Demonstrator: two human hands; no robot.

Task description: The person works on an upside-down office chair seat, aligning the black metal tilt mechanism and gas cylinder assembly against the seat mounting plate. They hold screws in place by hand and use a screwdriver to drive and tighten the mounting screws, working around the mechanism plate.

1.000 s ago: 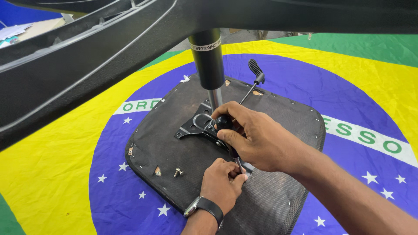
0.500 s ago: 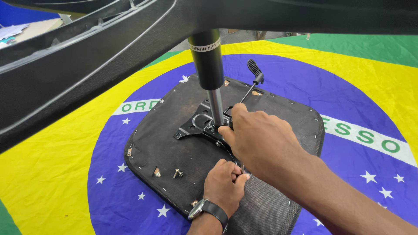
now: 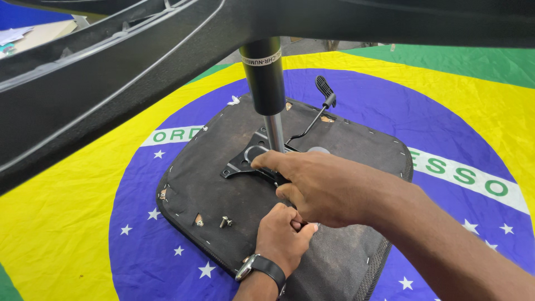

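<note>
Head view showed the right hand (image 3: 329, 187) reaching left, fingers extended, resting on the black mounting plate (image 3: 245, 161) at the gas cylinder (image 3: 266, 89) base. The nearer left hand (image 3: 284, 237) was fisted around a small tool, just below the plate on the upturned seat (image 3: 212, 189).

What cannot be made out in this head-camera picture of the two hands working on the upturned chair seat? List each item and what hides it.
- Head view: what the left hand grips; its curled fingers cover it.
- Head view: the near half of the metal plate; the right hand lies over it.
- Head view: the gas cylinder top; the dark chair base crosses it.
- Head view: the small bolt; too small for detail.
</note>
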